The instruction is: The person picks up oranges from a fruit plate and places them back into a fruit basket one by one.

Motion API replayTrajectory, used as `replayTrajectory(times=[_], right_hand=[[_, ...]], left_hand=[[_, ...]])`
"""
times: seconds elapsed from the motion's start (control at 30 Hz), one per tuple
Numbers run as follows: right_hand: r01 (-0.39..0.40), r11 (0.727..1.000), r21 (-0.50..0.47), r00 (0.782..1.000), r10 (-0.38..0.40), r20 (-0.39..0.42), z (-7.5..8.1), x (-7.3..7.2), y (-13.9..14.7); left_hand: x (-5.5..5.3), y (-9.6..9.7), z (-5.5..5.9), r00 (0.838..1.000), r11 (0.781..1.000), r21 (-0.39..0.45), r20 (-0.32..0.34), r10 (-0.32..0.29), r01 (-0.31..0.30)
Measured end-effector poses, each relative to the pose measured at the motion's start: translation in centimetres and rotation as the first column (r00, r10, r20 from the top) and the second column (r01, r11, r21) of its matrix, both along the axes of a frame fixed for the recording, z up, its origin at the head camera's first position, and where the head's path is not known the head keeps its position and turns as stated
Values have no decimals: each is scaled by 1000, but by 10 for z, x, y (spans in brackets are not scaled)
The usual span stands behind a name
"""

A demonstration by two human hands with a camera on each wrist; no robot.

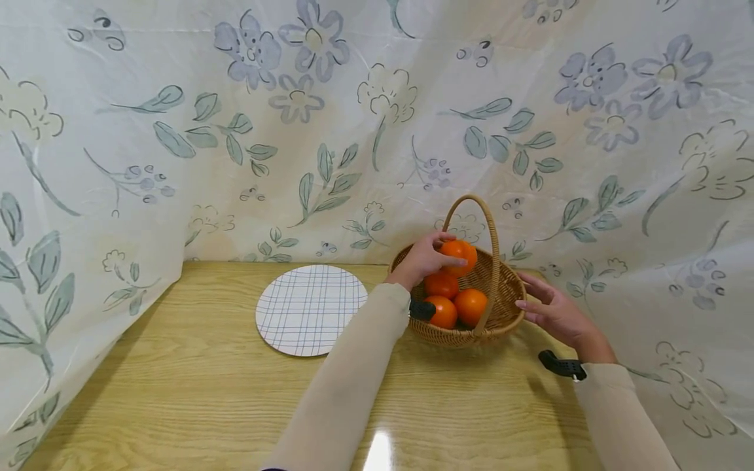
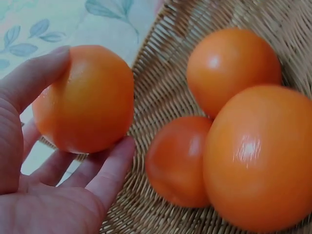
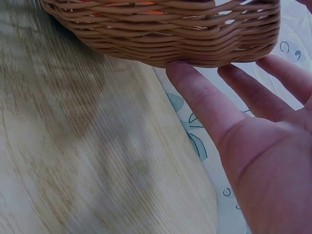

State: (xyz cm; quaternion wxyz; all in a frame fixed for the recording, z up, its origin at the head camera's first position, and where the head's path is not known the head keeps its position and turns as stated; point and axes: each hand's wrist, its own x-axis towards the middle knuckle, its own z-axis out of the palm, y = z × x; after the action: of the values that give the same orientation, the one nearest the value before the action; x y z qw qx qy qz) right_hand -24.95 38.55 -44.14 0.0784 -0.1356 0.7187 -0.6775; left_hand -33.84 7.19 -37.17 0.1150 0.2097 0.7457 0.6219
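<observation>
In the head view my left hand [image 1: 425, 260] holds an orange [image 1: 459, 257] over the left part of a wicker basket [image 1: 503, 314]. The left wrist view shows thumb and fingers around this smooth, glossy orange [image 2: 85, 100], apart from the other fruit. Three more oranges lie together in the basket, one bright orange [image 2: 234, 70] among them. At the basket's right side is my right hand [image 1: 556, 311], fingers extended. Its fingertips [image 3: 180, 68] rest against the woven wall [image 3: 161, 36] in the right wrist view.
A tall arched handle [image 1: 491, 229] rises over the basket. Left of the basket, a round white mat [image 1: 309, 307] with blue grid lines lies on the wooden table [image 1: 194, 366]. Floral cloth [image 1: 330, 163] hangs behind the table and along both sides.
</observation>
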Motion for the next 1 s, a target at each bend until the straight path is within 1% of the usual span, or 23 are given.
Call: replayTrajectory(times=[0.07, 0.17, 0.3, 0.4, 0.5, 0.6, 0.87, 1.0], right_hand=[[-4, 1000, -10, 1000, 4, 3, 0, -3, 0], [-10, 1000, -12, 1000, 10, -2, 0, -8, 0], [-22, 1000, -14, 1000, 22, 0, -2, -15, 2], [-23, 1000, -9, 1000, 23, 1, -3, -21, 3], [-16, 1000, 6, 1000, 16, 1, -3, -26, 4], [-7, 1000, 20, 1000, 7, 6, -3, -31, 5], [-1, 1000, 22, 1000, 0, 17, -2, -41, 9], [-3, 999, 37, 1000, 3, 1, -3, -45, 15]], left_hand=[[-1, 5, -1, 1000, 1000, 31, 18, -3, 2], [-4, 11, -3, 1000, 1000, 31, 9, 6, -6], [-8, 17, -6, 998, 997, -62, -52, 33, -36], [-12, 20, -9, 994, 988, -145, -103, 42, -57], [-16, 24, -12, 990, 978, -197, -130, 46, -71], [-21, 27, -13, 989, 969, -233, -136, 51, -82], [-32, 35, -15, 987, 961, -260, -150, 57, -95], [-34, 37, -14, 988, 964, -257, -149, 28, -66]])
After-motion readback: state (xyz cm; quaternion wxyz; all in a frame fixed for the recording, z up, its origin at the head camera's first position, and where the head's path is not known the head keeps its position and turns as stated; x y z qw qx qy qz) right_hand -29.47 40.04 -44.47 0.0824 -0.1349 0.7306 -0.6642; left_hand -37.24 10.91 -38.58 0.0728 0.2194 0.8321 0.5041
